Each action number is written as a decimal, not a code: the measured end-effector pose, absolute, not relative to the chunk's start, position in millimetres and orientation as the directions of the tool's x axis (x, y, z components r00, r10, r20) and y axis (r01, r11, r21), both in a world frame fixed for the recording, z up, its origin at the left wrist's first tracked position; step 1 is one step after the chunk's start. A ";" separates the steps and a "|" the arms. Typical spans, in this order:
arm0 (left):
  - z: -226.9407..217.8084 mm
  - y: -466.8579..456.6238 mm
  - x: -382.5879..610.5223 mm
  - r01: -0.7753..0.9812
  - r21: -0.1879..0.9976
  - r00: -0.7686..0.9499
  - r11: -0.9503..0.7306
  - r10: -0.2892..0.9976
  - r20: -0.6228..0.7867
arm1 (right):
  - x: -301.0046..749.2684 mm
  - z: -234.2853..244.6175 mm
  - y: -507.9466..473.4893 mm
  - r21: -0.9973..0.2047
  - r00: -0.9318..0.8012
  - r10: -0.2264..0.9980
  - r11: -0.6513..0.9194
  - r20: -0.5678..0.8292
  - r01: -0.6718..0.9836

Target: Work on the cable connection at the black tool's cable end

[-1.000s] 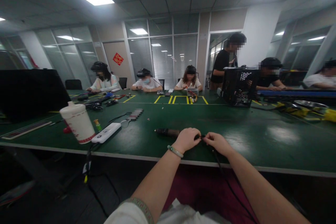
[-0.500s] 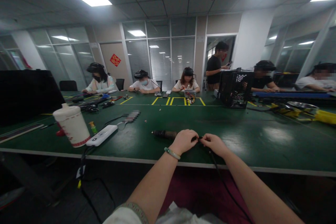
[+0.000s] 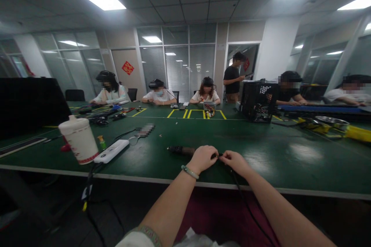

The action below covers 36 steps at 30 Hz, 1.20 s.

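Observation:
My left hand (image 3: 203,159) is closed around the rear end of a dark cylindrical tool (image 3: 180,150) that lies on the green table (image 3: 269,154), its tip pointing left. My right hand (image 3: 235,161) is closed in a pinch on the black cable (image 3: 240,191) just where it leaves the tool. The two hands almost touch. From there the cable drops over the table's near edge toward my lap. A pale green bangle sits on my left wrist.
A white paper cup (image 3: 79,139), a small green bottle (image 3: 101,142) and a white power bank (image 3: 111,151) stand at the left. A black monitor (image 3: 29,102) is at the far left, a black computer case (image 3: 256,102) at the back right. Several people sit opposite; one stands.
My hands have stayed together on the tool and cable. The view has tilted slightly. The standing person in black has moved back toward the doorway.

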<state>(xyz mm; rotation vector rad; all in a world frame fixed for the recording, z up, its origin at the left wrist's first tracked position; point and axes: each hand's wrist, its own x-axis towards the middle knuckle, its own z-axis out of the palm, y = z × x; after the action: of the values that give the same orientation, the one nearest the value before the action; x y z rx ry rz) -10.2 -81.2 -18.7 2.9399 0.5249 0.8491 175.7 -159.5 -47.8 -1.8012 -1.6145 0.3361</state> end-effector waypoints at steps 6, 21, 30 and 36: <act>-19.6 -81.1 -10.3 0.300 0.136 0.784 -0.944 0.326 0.528 | 168.9 -36.2 -157.4 -0.501 0.199 0.939 -0.034 0.280 0.865; -13.3 -84.4 -12.3 0.263 0.179 0.727 -0.948 0.316 0.609 | 156.5 -19.8 -141.4 -0.253 0.097 0.965 -0.034 0.244 0.967; -13.9 -81.7 -18.8 0.250 0.207 0.680 -0.946 0.323 0.658 | 257.5 -2.2 -187.0 -0.257 0.388 0.906 -0.339 0.171 0.905; -19.0 -79.1 -17.3 0.241 0.209 0.742 -0.948 0.319 0.590 | 371.7 20.3 -309.7 -0.210 0.617 0.783 -0.592 0.079 0.778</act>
<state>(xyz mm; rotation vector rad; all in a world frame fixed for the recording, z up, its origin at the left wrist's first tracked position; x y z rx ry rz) -17.3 -79.1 -19.0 2.8200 0.4553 0.9883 371.7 -309.7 20.3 -2.6182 -1.2832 0.0317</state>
